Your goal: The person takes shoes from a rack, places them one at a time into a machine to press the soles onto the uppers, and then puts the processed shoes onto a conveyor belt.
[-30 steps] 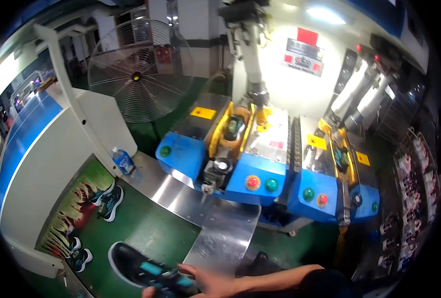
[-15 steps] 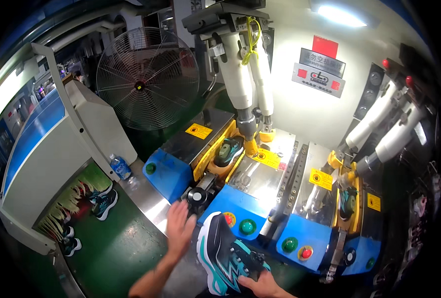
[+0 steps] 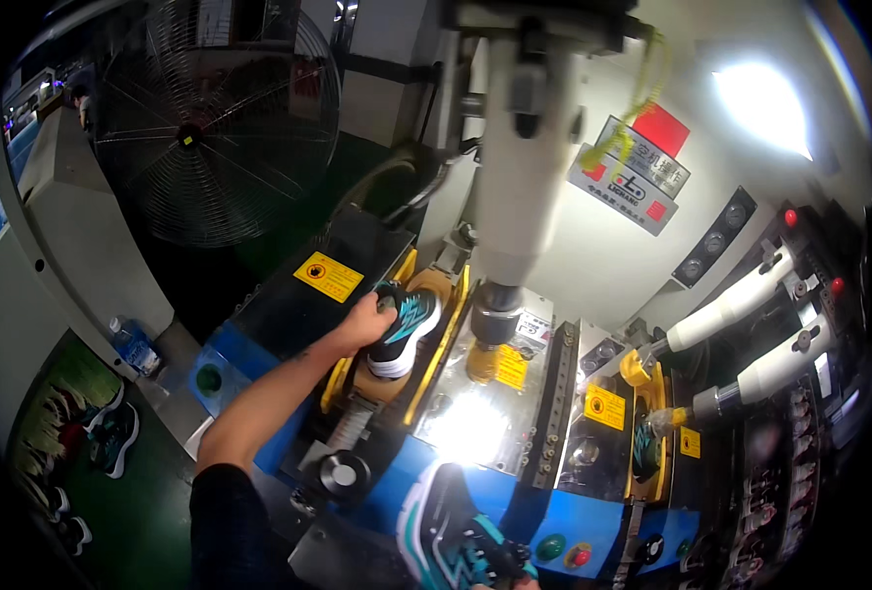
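Note:
A black and teal sneaker with a white sole [image 3: 413,329] lies on its side in the left bay of the press, between yellow-edged pads. My left hand [image 3: 365,324] is closed round its upper at the opening. At the lower edge, a second black, teal and white sneaker [image 3: 446,531] is held toe up by my right hand [image 3: 525,584], of which only a little shows. Above the left bay's side the press arm [image 3: 500,329] is raised, with a yellow tip. Another sneaker [image 3: 644,438] sits in the right bay beneath two pressing arms [image 3: 741,364].
The blue front panel carries a green button [image 3: 551,547] and a red button [image 3: 580,557]. On the left, several shoes [image 3: 114,440] lie on the green floor by a water bottle [image 3: 136,347]. A large fan [image 3: 190,138] stands behind; a shoe rack [image 3: 800,472] is at right.
My left hand has reached forward into the left bay and taken hold of the sneaker there. The pressing arms over that bay have lifted. The view has shifted and the right-hand sneaker sits lower.

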The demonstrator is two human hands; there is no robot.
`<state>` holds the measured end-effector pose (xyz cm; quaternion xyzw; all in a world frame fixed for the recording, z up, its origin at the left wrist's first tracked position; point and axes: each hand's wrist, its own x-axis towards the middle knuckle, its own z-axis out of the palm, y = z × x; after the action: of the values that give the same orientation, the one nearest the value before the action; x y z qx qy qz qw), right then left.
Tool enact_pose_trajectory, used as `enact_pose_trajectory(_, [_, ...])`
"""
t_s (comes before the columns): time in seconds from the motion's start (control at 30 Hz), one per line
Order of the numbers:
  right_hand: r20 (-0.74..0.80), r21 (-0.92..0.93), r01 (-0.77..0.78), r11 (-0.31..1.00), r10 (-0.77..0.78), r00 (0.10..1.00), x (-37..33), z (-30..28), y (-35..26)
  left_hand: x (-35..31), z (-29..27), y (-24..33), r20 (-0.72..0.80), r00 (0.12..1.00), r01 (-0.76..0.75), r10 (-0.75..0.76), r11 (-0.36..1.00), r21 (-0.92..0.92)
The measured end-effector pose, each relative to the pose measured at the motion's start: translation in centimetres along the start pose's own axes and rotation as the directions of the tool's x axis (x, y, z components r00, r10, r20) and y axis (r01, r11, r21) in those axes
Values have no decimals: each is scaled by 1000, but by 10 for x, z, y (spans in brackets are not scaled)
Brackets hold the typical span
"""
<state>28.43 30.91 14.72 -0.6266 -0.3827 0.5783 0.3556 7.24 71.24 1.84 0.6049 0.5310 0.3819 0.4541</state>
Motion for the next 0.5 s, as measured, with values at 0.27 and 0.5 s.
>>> enact_pose_trajectory(0.27, [129, 254, -273, 928, 248, 960, 151, 63, -75, -235, -119, -22, -220, 975, -186, -34, 421, -888])
enact_pose_trajectory(0.5, [-341, -418, 57, 907, -215, 915, 390, 84, -82, -407, -135, -113, -396, 694, -198, -602, 368, -908])
